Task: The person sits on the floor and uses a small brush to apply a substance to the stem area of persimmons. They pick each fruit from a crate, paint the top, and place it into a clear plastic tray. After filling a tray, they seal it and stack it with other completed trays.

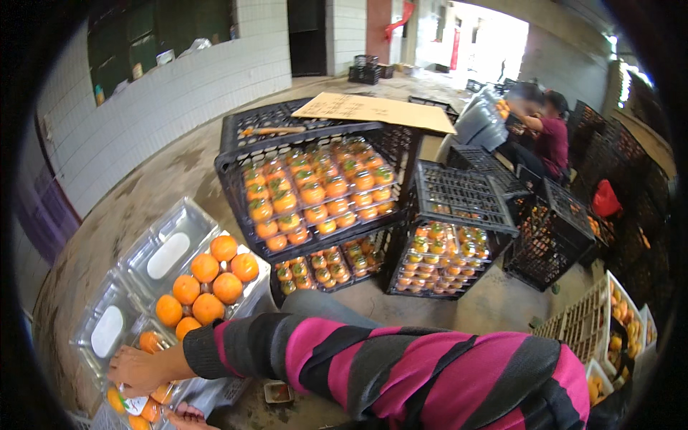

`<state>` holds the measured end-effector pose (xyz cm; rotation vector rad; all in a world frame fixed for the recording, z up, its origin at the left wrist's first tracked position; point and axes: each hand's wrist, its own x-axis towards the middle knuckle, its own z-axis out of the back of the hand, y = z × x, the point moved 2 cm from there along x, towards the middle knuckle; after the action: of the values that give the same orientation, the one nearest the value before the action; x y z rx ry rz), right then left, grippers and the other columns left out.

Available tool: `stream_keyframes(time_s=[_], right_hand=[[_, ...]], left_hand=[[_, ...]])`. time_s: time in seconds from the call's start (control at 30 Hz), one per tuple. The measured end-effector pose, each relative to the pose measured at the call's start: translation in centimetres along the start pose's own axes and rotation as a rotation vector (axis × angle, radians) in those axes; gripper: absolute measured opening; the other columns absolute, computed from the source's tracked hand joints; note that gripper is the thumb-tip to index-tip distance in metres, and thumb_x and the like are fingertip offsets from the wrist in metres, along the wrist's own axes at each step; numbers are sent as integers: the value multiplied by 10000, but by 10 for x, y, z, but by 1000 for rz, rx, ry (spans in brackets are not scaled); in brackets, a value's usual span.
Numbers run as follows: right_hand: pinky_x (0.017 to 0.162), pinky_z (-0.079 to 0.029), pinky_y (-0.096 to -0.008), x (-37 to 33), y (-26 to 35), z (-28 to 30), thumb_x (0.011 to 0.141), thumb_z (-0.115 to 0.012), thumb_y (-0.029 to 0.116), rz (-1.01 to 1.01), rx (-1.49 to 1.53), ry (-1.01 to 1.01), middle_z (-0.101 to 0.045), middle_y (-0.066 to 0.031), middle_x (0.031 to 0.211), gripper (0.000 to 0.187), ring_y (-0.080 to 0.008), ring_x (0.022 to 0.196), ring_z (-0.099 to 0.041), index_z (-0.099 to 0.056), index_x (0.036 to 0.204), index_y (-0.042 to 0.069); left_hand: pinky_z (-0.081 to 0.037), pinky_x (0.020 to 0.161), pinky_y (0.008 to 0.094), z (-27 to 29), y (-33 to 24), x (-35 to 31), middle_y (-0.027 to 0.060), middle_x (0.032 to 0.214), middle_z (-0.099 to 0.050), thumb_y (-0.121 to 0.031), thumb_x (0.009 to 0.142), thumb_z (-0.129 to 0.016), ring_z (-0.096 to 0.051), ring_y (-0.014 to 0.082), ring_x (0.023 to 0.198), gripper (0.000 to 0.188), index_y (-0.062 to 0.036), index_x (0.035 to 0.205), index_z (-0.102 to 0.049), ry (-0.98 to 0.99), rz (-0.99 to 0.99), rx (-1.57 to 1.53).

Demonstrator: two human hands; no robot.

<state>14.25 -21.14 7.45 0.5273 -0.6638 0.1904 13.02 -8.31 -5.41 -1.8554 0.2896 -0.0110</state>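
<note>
Clear plastic clamshell boxes with open lids (169, 251) lie at the left, on a stack of similar boxes. Orange persimmons (208, 308) fill the farther box. My right hand (140, 370), reaching across from the right in a striped sleeve, is over the nearer box with its fingers curled down; what they grip is hidden. More persimmons (150, 411) and a white label (134, 405) lie just below that hand. At the lower edge, my left hand (189, 417) is partly in view beside the nearer box, fingers apart and apparently holding nothing.
Black crates (228, 168) of packed persimmons stand ahead, with a cardboard sheet (373, 111) and a brush (272, 131) on top. Another crate stack (466, 190) is right of them. A white crate (580, 322) stands at lower right. Another person (552, 140) sits at the far right.
</note>
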Motion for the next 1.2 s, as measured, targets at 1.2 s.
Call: stream_keyframes(time_s=[1.2], right_hand=[[601,-466,-316,14,-27,51,542,-642,729,-247,-203,217,-644,-173,688,761,-259,658,-628,-669,683,-19]], left_hand=[[-392,705,296,-25,30,28,81,940,-494,-440,852,-478,-468,173,816,498,13,1053,-529,151,9,113]])
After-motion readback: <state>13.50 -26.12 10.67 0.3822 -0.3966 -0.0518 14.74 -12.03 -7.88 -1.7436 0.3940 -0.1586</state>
